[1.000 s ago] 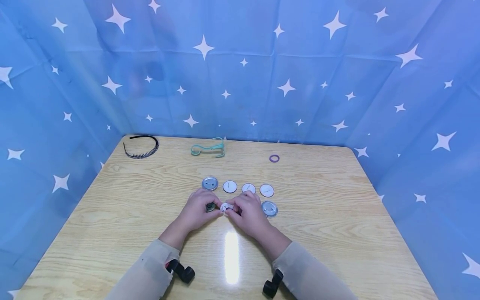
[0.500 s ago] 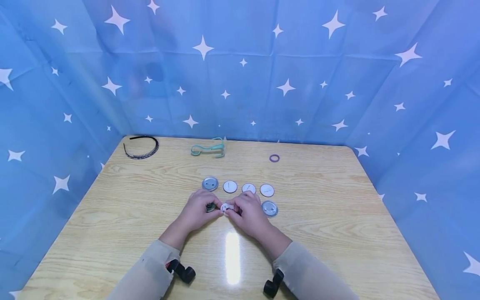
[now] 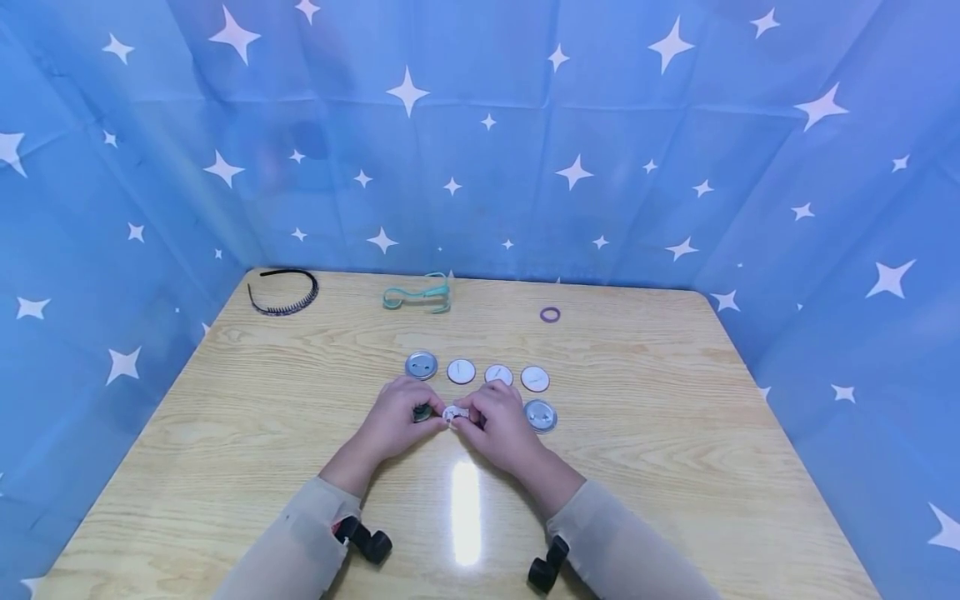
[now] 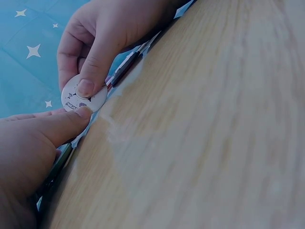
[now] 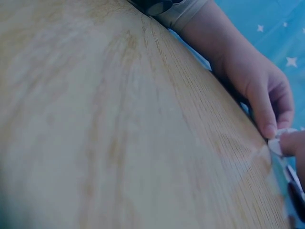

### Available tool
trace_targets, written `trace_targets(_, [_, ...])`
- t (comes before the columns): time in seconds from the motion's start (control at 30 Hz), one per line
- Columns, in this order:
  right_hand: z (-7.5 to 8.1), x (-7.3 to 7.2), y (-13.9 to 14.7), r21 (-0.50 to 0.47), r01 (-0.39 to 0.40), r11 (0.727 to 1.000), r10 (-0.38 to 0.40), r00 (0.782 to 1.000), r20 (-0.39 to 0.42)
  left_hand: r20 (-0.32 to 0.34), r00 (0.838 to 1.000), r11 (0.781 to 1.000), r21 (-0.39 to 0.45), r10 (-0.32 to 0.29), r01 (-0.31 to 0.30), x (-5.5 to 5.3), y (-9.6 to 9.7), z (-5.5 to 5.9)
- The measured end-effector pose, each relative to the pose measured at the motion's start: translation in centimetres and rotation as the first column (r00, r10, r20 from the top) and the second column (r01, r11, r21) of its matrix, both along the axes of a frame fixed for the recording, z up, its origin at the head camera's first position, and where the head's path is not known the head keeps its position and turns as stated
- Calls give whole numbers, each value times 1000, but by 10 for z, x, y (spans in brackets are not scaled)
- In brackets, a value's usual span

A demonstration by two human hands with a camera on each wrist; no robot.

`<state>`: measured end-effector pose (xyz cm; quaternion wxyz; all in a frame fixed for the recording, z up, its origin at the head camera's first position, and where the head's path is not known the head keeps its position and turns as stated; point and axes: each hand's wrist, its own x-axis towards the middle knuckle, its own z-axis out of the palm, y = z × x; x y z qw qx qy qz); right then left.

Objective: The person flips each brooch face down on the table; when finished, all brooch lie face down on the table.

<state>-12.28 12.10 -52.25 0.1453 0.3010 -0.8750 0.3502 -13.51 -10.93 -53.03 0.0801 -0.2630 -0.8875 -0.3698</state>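
Observation:
A small round white button badge (image 4: 70, 98) with dark printing on its face is held up at the middle of the group. My left hand (image 3: 405, 412) pinches its left edge between thumb and finger. On the opposite side, my right hand (image 3: 501, 423) grips it, the thumb pressing on the printed face in the left wrist view. Beneath the left hand a dark green round badge (image 3: 422, 412) is partly covered. A silver-backed badge (image 3: 540, 416) lies just right of the right hand, and another silver-backed one (image 3: 422, 365) lies beyond the left.
Three white round badges (image 3: 461, 372) lie in a row beyond the hands, the middle one partly covered by right-hand fingers. Toward the table's far edge are a black toothed headband (image 3: 288, 308), a teal looped band (image 3: 420, 294) and a purple hair tie (image 3: 550, 314). A starry blue curtain (image 3: 480, 150) surrounds the table.

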Motion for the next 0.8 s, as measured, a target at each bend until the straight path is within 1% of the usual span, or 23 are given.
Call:
trace_targets(0.37, [1, 0, 0, -13, -8, 1000, 7, 1000, -26, -23, 1000, 1000, 9, -4, 4, 1, 1, 1])
trace_targets(0.67, [-1, -1, 0, -24, -19, 1000, 18, 999, -40, -4, 1000, 1000, 16, -3, 3, 2, 1, 3])
trace_targets(0.8, [0, -1, 0, -29, -24, 999, 22, 998, -52, -27, 1000, 1000, 25, -12, 13, 1, 1, 2])
